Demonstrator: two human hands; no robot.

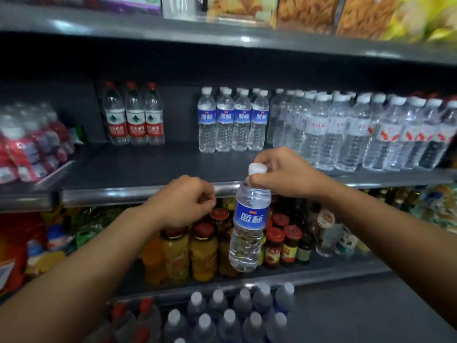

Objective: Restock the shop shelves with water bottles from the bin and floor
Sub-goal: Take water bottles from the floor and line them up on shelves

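R hand [279, 173] holds a blue-label water bottle [249, 219] by the neck, fingers [257, 180] and thumb clamped just under the white cap [258, 168]. Bottle hangs upright in the air, in front of the middle shelf edge [138, 191] and the jars behind it; its base touches nothing. L hand [184, 200] sits just left of the bottle, apart from it, fingers curled in w/ nothing visible in them; fingertips face away from the camera, so a small item can't be ruled out.

Middle shelf: row of four matching blue-label bottles [233, 120] stands upright at the back, more rows behind, only caps showing. Left of them, w/ a gap, three red-cap bottles w/ red labels [134, 115]. Right of them, a dense block of white-cap bottles [346, 129], labels blurred, prob. two brands; far right end cut off by frame. Bare shelf surface in front of the blue-label row.

Far left: shrink-wrapped packs [29, 144], heavily blurred. Top shelf: snack boxes [306, 13], tops cut off. Lower shelf: jars of yellow fruit [188, 253] and red-lid sauce jars [282, 243], partly hidden by the bottle and both arms.

Bottom: a cluster of bottles [222, 315] seen from above, mostly white caps, a few red ones at left; what holds them is out of view.
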